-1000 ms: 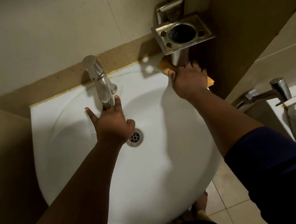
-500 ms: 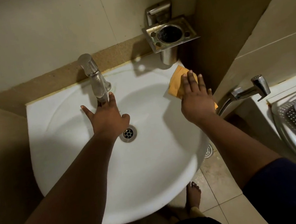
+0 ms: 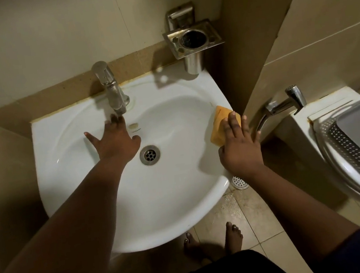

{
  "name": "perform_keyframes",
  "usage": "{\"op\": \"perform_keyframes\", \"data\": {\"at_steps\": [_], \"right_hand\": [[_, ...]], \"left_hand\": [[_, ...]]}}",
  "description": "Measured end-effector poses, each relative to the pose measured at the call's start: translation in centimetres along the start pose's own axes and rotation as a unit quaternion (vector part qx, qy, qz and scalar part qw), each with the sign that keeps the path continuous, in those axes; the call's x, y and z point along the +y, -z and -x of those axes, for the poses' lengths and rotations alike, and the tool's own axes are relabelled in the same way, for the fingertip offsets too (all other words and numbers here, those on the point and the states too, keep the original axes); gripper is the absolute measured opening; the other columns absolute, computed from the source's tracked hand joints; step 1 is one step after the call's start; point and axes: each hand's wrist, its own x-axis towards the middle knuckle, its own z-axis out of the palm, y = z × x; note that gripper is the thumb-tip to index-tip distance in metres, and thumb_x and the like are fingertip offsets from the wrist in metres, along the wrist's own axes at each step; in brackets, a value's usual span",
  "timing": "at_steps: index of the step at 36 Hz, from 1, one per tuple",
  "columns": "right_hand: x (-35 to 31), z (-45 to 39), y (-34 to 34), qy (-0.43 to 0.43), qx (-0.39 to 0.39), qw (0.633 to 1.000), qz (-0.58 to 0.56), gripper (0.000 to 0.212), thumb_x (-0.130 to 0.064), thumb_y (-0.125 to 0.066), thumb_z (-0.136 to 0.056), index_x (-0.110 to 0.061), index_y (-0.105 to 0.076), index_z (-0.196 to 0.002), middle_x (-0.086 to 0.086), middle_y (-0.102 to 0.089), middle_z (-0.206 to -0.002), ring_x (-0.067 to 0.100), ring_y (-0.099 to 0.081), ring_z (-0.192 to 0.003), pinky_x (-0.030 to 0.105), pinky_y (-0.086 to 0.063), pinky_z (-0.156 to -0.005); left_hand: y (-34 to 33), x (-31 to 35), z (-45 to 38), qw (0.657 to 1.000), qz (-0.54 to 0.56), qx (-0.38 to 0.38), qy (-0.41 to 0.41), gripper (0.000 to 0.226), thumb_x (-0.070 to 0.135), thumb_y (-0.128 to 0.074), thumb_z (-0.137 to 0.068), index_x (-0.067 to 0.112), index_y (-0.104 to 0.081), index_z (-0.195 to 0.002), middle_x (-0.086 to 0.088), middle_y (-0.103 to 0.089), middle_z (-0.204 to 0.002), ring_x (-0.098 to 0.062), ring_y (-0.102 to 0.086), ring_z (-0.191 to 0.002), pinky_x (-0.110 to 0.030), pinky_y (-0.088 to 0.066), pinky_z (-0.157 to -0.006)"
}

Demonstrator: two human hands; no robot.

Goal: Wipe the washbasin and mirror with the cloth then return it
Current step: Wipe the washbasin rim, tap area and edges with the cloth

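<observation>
Sliding cloth (image 3: 222,127) nearward along washbasin (image 3: 121,220) right rim | right hand (image 3: 240,146) pressing it flat, fingers spread | left hand (image 3: 114,143) open, empty, under faucet (image 3: 111,92).

The right hand (image 3: 239,148) covers the cloth's (image 3: 221,125) near part; the mirror seems out of frame.

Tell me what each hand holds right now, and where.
Right hand presses flat, fingers spread, on the orange cloth's near end at the washbasin's right rim. Left hand grips nothing.
</observation>
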Motion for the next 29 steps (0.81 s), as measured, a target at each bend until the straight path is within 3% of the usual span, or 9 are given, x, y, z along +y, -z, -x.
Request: {"op": "perform_keyframes", "data": {"at_steps": [8, 20, 25, 29], "right_hand": [[0.3, 0.5, 0.4, 0.029, -0.015, 0.999, 0.03, 0.069, -0.037, -0.035, -0.094, -0.015, -0.002, -0.15, 0.004, 0.014, -0.158, 0.027, 0.017, -0.144, 0.063, 0.001, -0.11], [1.8, 1.0, 0.7, 0.093, -0.027, 0.994, 0.055, 0.066, -0.039, -0.03, -0.094, -0.015, -0.005, -0.15, 0.004, 0.012, -0.158, 0.024, 0.019, -0.143, 0.065, 0.002, -0.108], [2.8, 1.8, 0.5, 0.13, -0.025, 0.99, 0.053, 0.062, -0.039, -0.025, -0.096, -0.016, -0.006, -0.15, 0.004, 0.01, -0.158, 0.023, 0.018, -0.144, 0.066, 0.003, -0.108], [3.1, 2.5, 0.1, 0.147, -0.02, 0.988, 0.04, 0.061, -0.041, -0.019, -0.096, -0.016, -0.008, -0.151, 0.004, 0.008, -0.159, 0.023, 0.017, -0.144, 0.066, 0.004, -0.108]], "left_hand": [[-0.9, -0.9, 4.2, 0.997, 0.006, -0.039, 0.07, 0.072, 0.043, -0.042, -0.089, 0.015, -0.012, -0.148, -0.006, -0.012, -0.157, -0.023, -0.011, -0.145, -0.067, -0.003, -0.108], [-4.6, 6.1, 14.3, 0.978, 0.119, -0.104, 0.134, 0.071, 0.042, -0.037, -0.091, 0.014, -0.006, -0.149, -0.004, -0.003, -0.159, -0.021, -0.003, -0.146, -0.063, 0.003, -0.109], [-3.9, 7.4, 16.1, 0.976, 0.148, -0.086, 0.133, 0.07, 0.043, -0.035, -0.093, 0.016, -0.004, -0.149, -0.002, -0.002, -0.159, -0.02, -0.002, -0.146, -0.062, 0.005, -0.11], [-3.7, 8.5, 17.8, 0.986, 0.12, -0.076, 0.083, 0.068, 0.047, -0.031, -0.095, 0.017, -0.003, -0.15, -0.001, -0.004, -0.159, -0.019, -0.004, -0.146, -0.06, 0.007, -0.11]]}}
